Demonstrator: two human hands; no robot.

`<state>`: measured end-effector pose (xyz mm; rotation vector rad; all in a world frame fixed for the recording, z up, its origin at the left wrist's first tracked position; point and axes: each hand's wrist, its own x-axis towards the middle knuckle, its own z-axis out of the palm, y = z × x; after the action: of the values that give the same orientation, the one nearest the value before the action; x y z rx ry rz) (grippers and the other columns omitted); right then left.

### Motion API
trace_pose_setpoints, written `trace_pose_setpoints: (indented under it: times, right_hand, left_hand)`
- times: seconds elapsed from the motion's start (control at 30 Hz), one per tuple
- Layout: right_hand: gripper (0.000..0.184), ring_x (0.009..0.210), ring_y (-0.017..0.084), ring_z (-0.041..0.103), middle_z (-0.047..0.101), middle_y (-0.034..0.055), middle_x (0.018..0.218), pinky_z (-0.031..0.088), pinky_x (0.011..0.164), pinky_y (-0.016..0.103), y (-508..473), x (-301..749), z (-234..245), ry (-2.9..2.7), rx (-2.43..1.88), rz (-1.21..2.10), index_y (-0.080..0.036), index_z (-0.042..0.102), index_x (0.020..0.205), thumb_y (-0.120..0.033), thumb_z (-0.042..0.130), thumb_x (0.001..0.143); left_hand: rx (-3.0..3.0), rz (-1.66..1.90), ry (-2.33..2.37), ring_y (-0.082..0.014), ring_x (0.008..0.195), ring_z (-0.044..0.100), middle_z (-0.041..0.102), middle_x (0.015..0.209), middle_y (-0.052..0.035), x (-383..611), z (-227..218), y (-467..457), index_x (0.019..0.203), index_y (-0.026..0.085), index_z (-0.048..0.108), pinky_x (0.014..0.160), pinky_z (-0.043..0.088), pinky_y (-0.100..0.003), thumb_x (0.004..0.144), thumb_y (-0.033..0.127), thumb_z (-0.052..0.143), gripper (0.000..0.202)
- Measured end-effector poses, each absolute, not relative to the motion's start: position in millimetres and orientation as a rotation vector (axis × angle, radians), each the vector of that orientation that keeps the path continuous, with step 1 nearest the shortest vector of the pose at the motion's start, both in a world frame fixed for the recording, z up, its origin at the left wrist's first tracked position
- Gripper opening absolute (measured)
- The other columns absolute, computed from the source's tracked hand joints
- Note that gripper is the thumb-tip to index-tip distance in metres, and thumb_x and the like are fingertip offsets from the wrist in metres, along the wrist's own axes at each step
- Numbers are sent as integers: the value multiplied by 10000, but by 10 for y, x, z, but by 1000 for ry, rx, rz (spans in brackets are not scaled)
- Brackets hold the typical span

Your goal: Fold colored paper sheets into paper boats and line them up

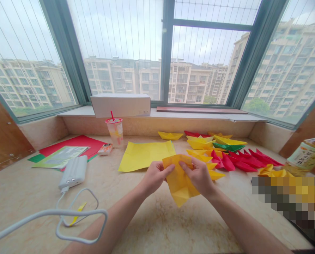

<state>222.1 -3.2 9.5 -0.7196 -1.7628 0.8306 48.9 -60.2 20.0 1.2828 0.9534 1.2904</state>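
Observation:
Between my two hands is a creased sheet of yellow paper (180,188), held up above the counter with one corner hanging down. My left hand (157,175) pinches its left edge with the thumb on top. On the other side my right hand (199,173) grips the upper right part, thumb pressed onto the paper. The fingers behind the sheet are mostly hidden. Just beyond my left hand lies a flat stack of yellow paper (143,154). Past my right hand are several folded yellow paper boats (199,142), partly hidden by that hand.
Red folded paper pieces (243,161) and a green paper boat (229,146) lie at the right, near a bottle (309,153). At the left are a power bank (74,171) with its white cable (48,212), red paper (75,146) and a plastic cup (115,133). A white box (121,106) stands on the windowsill.

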Motion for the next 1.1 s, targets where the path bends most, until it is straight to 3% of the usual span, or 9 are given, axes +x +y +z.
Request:
trace_pose_setpoints:
  times: [0.2, 0.3, 0.37, 0.53, 0.73, 1.1]
  right_hand:
    - [282, 1034, 230, 651, 684, 69, 1101, 539, 904, 375, -24, 2261, 106, -1941, -561, 621, -280, 728, 1134, -242, 552, 917]
    - [395, 1129, 226, 609, 616, 67, 1225, 506, 970, 378, -44, 2276, 106, -2078, -511, 595, -319, 655, 1261, -194, 541, 904]
    - [438, 1180, 239, 581, 582, 71, 1285, 477, 1015, 398, -63, 2277, 112, -2146, -527, 601, -326, 581, 1346, -245, 554, 917]
    - [413, 1169, 250, 583, 617, 85, 1242, 457, 1030, 416, -90, 2262, 166, -2133, -530, 713, -287, 578, 1355, -399, 511, 963]
    - [340, 1089, 231, 617, 668, 64, 1148, 499, 980, 402, -75, 2226, 170, -1938, -563, 906, -282, 673, 1237, -365, 594, 917]
    - [304, 1101, 228, 625, 677, 66, 1188, 510, 994, 401, -45, 2210, 148, -1785, -602, 924, -268, 714, 1164, -344, 646, 878]
  left_hand:
    - [1281, 1339, 1049, -131, 560, 581, 685, 682, -57, 501, 224, -613, 815, 97, 723, 511, 415, -213, 804, 544, 669, 451]
    - [1261, 1401, 1075, -120, 545, 554, 655, 645, -40, 498, 223, -602, 793, 96, 706, 512, 398, -211, 811, 563, 650, 471]
    - [1246, 1426, 1081, -117, 543, 546, 649, 646, -35, 493, 222, -595, 837, 95, 713, 516, 396, -212, 818, 568, 639, 479]
    - [1231, 1415, 1020, -154, 640, 616, 701, 758, -59, 486, 248, -604, 955, 110, 723, 585, 456, -231, 813, 524, 671, 441]
    - [1229, 1463, 971, -201, 792, 677, 738, 937, -99, 486, 255, -595, 990, 113, 699, 711, 517, -271, 796, 439, 722, 379]
    - [1149, 1408, 899, -231, 811, 728, 692, 1100, -126, 511, 234, -601, 1244, 204, 411, 735, 590, -372, 727, 362, 812, 673]
